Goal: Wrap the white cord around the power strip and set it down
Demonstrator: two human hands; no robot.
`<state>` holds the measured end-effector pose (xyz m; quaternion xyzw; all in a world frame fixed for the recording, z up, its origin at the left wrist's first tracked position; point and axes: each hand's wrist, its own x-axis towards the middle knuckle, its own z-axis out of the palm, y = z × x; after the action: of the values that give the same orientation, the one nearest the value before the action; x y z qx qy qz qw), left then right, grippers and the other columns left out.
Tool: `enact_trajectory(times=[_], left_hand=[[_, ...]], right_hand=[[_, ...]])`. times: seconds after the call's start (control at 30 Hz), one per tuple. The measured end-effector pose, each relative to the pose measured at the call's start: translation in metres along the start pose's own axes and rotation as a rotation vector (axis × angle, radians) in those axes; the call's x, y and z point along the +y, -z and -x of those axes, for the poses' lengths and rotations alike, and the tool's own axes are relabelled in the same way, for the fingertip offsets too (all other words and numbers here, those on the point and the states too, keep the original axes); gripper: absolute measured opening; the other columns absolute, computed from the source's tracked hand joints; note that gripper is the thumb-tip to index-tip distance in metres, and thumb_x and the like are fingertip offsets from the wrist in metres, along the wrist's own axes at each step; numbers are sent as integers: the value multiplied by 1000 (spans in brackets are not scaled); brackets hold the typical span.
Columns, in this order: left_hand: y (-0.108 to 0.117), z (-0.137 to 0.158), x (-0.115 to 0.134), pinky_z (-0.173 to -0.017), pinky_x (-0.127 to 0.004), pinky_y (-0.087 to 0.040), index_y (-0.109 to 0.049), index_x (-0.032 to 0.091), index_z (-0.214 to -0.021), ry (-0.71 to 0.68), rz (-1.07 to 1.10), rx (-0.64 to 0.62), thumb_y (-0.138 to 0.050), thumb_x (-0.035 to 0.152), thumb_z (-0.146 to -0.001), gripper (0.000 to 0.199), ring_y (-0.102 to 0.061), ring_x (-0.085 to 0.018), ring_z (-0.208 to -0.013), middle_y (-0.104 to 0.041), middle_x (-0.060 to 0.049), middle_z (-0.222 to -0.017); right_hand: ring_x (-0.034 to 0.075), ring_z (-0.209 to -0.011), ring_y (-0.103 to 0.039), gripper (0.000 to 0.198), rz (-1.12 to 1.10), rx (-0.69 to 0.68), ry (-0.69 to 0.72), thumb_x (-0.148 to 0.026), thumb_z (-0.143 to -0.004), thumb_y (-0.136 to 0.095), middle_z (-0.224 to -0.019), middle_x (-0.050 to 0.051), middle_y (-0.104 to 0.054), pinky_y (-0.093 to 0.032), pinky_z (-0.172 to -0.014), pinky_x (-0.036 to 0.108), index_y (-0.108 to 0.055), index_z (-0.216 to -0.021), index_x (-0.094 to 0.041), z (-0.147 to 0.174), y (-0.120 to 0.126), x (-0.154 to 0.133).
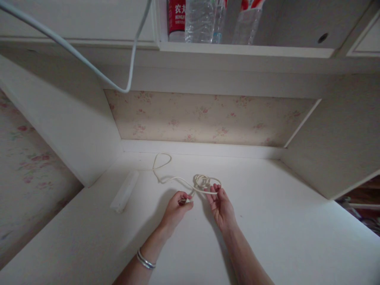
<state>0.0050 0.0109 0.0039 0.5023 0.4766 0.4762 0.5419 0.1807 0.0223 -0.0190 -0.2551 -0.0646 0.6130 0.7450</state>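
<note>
In the lower middle of the frame, the left hand [177, 206] is pinching the cream cord [178, 180] on the white desk [282, 221]; the right hand [220, 204], fingers loosely spread, is touching its coiled loops [203, 181].

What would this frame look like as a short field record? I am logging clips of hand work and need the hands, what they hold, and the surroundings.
left hand: left hand pinches the cream cord
right hand: right hand, palm up, fingers on the cord's coiled loops
cord: loose end snakes back-left across the white desk
wrist: silver bangles on the left
desk: white strip lies left
shelf above: plastic bottles
overhead: hanging white cable
</note>
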Motion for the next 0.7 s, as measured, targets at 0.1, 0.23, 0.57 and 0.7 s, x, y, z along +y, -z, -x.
enact_trajectory(times=[0.1,0.23,0.57,0.7], left_hand=[[-5,3,-1,-59,-21,-36,-60,16,-86,77,-28,-44,-70,19,-63,25,-52,-11,-64,-59,3,-72],[-7,3,-2,-58,-21,-35,-58,17,-90,136,10,-41,-69,17,-63,29,-51,-10,-62,-58,4,-69],[-4,-10,-11,-85,-27,-47,-53,20,-94,93,494,147,-72,9,-67,35,-63,-13,-89,-66,0,-90],[-1,-15,-15,-92,-27,-49,-52,22,-93,66,688,191,-71,7,-71,33,-64,-11,-95,-66,1,-93]], right_hand=[[15,-87,-68,11,-55,-20,-43,-14,-77,-70,-85,-1,-71,-56,-87,35,-66,-85,-19,0,-1,-1],[13,-79,-68,11,-87,-54,-147,-13,-79,-68,-81,0,-71,-55,-88,33,-67,-89,-17,4,-6,-3],[11,-68,-68,25,-18,-151,-310,-16,-81,-65,-77,-1,-71,-56,-82,30,-65,-106,-18,18,-16,-5],[13,-68,-68,28,38,-216,-333,-20,-80,-66,-76,-2,-69,-54,-84,35,-64,-108,-18,22,-20,-4]])
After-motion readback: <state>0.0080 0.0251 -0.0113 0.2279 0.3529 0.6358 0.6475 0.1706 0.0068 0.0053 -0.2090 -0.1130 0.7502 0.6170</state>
